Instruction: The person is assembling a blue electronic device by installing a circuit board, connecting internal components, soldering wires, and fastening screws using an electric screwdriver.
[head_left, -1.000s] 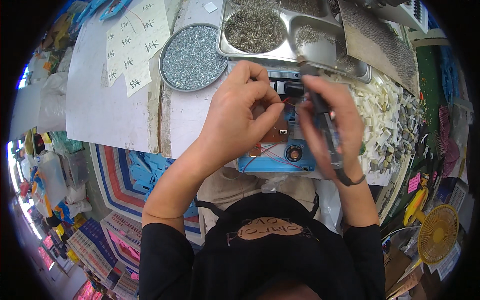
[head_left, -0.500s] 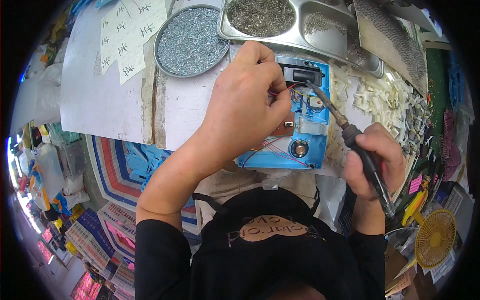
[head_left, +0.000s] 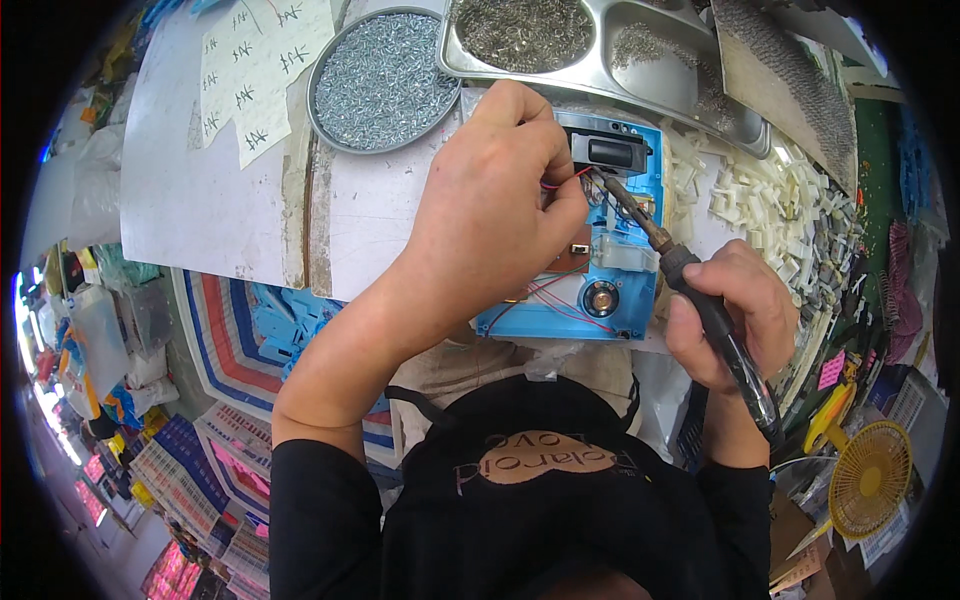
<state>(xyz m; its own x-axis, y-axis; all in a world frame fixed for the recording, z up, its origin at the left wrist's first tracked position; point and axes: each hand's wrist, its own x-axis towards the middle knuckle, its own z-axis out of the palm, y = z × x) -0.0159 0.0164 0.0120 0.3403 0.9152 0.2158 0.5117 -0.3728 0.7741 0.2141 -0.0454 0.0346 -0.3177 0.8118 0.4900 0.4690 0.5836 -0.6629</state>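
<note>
**Soldering iron angled into a blue plastic housing**

The right hand [head_left: 735, 315] is clenched around the black handle of a soldering iron [head_left: 690, 290], a slim tool with a dark grip and a metal shaft. Its long axis runs on a diagonal: the handle end sits low and toward the person's right, near the wrist, and the tip points up and to the left, ending among the wires just below a black rectangular block [head_left: 610, 150] at the top of the housing.

The housing itself is a flat, light-blue plastic shell [head_left: 625, 285], roughly rectangular, lying on the white worktop [head_left: 380, 210] directly in front of the person, with its longer side running away from the body. A round metal part [head_left: 600, 298] sits near its lower edge, and thin red wires [head_left: 555, 290] cross its interior.

The left hand [head_left: 490, 210] lies over the left half of the shell, fingers curled down and pinching a thin red wire [head_left: 565, 180] beside the black block, close to the iron's tip.

Beyond the shell stand a round metal dish of small silver screws [head_left: 385, 80] and a partitioned steel tray [head_left: 640, 55] holding more small metal pieces. A heap of small white plastic pieces [head_left: 770, 200] spreads to the right of the shell.
</note>
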